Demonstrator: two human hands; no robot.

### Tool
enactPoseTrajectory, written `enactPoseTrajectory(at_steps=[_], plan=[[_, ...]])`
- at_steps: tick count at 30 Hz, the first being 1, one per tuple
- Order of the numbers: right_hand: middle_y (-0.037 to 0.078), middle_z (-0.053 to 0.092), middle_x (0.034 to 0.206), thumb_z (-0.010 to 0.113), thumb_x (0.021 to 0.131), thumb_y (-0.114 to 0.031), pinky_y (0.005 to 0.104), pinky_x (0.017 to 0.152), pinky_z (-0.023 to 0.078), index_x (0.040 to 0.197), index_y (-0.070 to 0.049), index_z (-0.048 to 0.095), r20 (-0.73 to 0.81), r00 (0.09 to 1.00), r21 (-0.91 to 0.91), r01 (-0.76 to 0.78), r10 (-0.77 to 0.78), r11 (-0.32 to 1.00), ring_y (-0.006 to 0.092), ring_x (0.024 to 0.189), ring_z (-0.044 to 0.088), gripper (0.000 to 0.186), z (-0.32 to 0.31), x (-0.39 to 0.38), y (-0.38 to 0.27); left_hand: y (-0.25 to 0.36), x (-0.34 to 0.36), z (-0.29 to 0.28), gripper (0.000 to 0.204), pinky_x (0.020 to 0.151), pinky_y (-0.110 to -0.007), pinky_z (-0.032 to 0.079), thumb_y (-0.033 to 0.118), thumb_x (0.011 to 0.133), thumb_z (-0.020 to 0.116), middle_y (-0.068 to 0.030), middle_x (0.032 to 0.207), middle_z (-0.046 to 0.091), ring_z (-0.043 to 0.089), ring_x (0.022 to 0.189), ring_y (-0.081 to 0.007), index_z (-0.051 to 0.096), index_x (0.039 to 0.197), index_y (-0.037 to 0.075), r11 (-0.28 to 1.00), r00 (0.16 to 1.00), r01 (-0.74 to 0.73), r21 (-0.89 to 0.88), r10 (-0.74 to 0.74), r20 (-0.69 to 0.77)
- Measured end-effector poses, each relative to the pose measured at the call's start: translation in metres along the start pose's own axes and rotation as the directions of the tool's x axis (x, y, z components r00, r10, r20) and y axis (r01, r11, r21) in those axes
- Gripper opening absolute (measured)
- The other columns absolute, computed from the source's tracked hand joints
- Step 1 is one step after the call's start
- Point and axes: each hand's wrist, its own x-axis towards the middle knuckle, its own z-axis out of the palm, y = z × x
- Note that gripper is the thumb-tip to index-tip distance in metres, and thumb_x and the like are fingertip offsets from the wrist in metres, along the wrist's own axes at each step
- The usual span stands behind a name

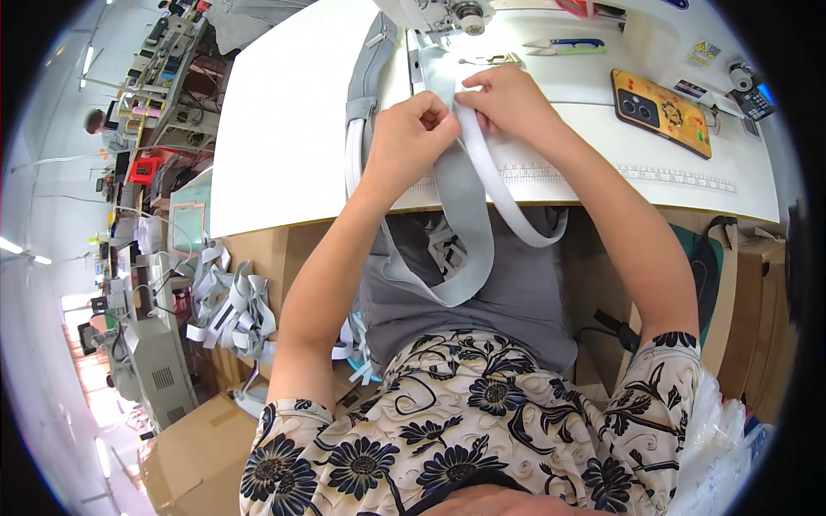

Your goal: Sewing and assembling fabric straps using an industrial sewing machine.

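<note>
A wide grey fabric strip runs from under the sewing machine head, over the table's front edge, and hangs in a loop above my lap. My left hand is closed in a pinch at the grey strip's left edge. Between the thumb and fingers of my right hand is a narrow white strip, whose tail curves down past the table edge. Both hands are close together just in front of the machine's needle area. The pinched edges are partly hidden by my fingers.
Left of my hands lies a grey strap piece with a white band. Thread snips, a yellow-backed phone and a printed ruler scale are on the white table. Grey and white strips are heaped at lower left.
</note>
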Motion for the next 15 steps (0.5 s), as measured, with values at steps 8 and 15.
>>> enactPoseTrajectory(at_steps=[8, 15], plan=[[0.01, 0.064, 0.061, 0.059, 0.082, -0.013, 0.0311, 0.051, 0.05, 0.079, 0.002, 0.064, -0.066, 0.97, -0.262, 0.211, -0.235, 0.942, 0.0181, 0.048, 0.061, 0.015, 0.015, 0.019, 0.004, 0.014, -0.038, 0.017, 0.023, 0.061, -0.032, 0.048, 0.022, 0.079, 0.067, -0.0096, 0.071, 0.062, 0.059, 0.063, -0.0197, 0.061, 0.081, 0.0, 0.905, 0.994, -0.074, 0.418, 0.101, -0.043], [0.01, 0.067, 0.074, 0.065, 0.081, -0.023, 0.0279, 0.052, 0.049, 0.105, 0.006, 0.065, 0.506, 0.856, -0.221, 0.012, 0.104, 0.975, 0.014, 0.059, 0.063, 0.038, -0.027, 0.019, -0.038, 0.014, -0.046, 0.015, 0.026, 0.063, -0.04, 0.052, 0.025, 0.082, 0.064, -0.015, 0.074, 0.063, 0.064, 0.066, -0.0317, 0.06, 0.085, 0.0, 0.848, 0.994, -0.091, 0.522, 0.112, -0.009]])
